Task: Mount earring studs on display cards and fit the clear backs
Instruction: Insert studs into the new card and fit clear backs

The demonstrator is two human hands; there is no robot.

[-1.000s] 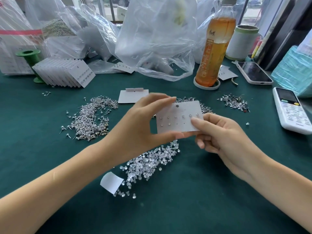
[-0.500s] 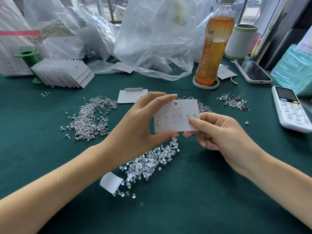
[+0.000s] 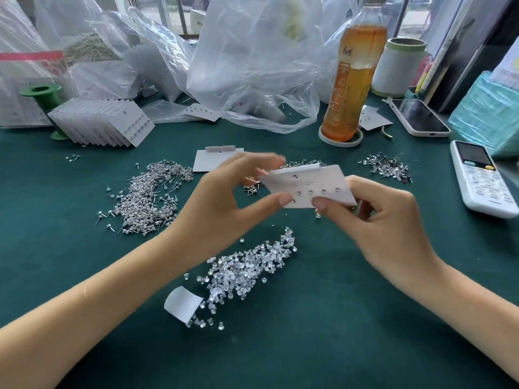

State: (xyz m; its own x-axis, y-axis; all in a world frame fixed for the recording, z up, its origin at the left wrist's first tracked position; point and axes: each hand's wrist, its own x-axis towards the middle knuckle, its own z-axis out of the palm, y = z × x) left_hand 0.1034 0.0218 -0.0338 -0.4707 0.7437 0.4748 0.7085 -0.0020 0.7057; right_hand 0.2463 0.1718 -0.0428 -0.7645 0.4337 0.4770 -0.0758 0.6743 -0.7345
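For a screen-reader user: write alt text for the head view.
Both hands, left hand and right hand, hold a white display card studded with earrings above a green table. Piles of metal studs and clear backs lie below.

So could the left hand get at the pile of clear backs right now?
Probably yes, once free: the pile of clear backs lies uncovered on the cloth just below the left hand. But that hand is pinching the display card, which the right hand also holds.
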